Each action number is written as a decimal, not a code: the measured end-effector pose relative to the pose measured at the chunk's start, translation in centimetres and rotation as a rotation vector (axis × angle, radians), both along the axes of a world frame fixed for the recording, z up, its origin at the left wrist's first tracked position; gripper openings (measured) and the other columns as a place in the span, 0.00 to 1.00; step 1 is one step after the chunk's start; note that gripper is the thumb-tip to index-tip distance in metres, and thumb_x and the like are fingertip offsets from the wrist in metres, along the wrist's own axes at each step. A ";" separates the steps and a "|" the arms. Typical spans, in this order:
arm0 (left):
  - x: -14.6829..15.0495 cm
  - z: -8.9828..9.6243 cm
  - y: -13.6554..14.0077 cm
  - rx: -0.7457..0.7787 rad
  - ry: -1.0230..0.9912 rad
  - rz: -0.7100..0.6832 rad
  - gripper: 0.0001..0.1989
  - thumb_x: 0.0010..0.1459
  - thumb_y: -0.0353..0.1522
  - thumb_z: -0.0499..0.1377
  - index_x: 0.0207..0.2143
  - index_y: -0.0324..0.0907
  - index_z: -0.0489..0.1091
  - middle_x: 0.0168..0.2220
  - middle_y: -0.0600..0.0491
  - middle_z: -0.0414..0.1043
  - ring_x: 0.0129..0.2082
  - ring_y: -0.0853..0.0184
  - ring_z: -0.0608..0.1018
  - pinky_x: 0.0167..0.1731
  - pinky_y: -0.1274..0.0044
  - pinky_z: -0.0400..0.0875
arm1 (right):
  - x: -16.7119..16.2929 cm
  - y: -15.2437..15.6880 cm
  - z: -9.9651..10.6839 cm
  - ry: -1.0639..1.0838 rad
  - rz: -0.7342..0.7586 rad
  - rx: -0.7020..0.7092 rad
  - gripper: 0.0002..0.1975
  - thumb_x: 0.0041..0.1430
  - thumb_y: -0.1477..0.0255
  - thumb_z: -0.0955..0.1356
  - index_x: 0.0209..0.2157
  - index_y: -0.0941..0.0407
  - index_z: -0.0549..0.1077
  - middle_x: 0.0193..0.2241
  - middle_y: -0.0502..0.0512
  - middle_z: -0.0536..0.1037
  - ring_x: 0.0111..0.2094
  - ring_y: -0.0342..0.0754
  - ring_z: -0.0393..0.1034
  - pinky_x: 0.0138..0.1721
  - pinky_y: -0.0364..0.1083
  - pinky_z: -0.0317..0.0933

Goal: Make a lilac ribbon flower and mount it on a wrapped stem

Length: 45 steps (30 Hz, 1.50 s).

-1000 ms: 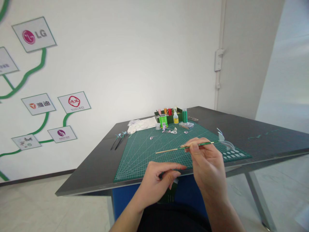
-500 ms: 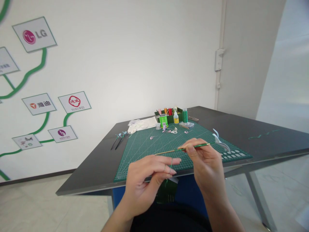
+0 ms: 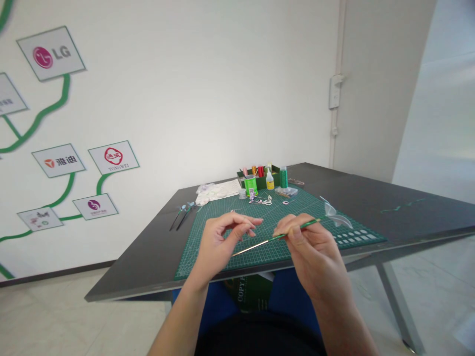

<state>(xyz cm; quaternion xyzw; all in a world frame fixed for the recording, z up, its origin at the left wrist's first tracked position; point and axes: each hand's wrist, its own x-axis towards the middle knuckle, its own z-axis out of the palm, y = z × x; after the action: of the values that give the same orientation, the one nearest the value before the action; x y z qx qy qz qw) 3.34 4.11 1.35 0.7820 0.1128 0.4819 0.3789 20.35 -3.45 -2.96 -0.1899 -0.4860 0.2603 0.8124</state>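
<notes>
stem (image 3: 267,241), slim, green and gold, slants across the lower middle of the frame over the mat (image 3: 189,252), its left end beside the left hand (image 3: 218,242) and pale petals (image 3: 336,217) at its upper right end. the person's right hand (image 3: 315,252), right of centre, is closed in a pinch around it. the left hand, left of centre, is half curled, thumb close to the fingertips; whether it grips anything, or touches the stem, cannot be told. near mid-frame lie scissors (image 3: 266,201), with a green can (image 3: 251,187) and a spool (image 3: 283,178) standing beyond. two dark sticks (image 3: 183,216) lie further left.
</notes>
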 end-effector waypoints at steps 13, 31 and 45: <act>2.3 -4.1 -3.2 -0.595 -0.137 -0.277 0.21 0.62 0.45 0.73 0.31 0.37 0.77 0.29 0.46 0.85 0.27 0.68 0.82 0.34 0.78 0.76 | -0.1 0.7 -0.7 0.046 -0.257 0.022 0.09 0.69 0.65 0.76 0.34 0.51 0.83 0.31 0.50 0.80 0.35 0.47 0.72 0.39 0.45 0.65; 0.1 -2.8 -5.7 -0.305 0.079 -0.227 0.17 0.70 0.44 0.66 0.42 0.40 0.86 0.19 0.54 0.74 0.17 0.74 0.72 0.20 0.82 0.64 | 0.4 0.7 -0.9 -0.056 -0.385 0.010 0.08 0.72 0.69 0.73 0.35 0.51 0.82 0.32 0.50 0.80 0.36 0.48 0.73 0.39 0.46 0.64; -0.5 2.8 -0.1 0.270 0.190 0.202 0.15 0.70 0.32 0.61 0.53 0.46 0.86 0.30 0.53 0.84 0.22 0.70 0.71 0.26 0.78 0.68 | 0.4 0.5 -0.5 -0.055 -0.150 -0.022 0.10 0.69 0.63 0.75 0.33 0.51 0.84 0.30 0.53 0.80 0.34 0.50 0.73 0.38 0.47 0.67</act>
<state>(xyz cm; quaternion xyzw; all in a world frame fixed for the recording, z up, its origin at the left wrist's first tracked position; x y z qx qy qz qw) 2.81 4.01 4.15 0.8525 0.1605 0.4521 0.2078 20.80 -2.96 -3.41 -0.2416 -0.4896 0.1988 0.8139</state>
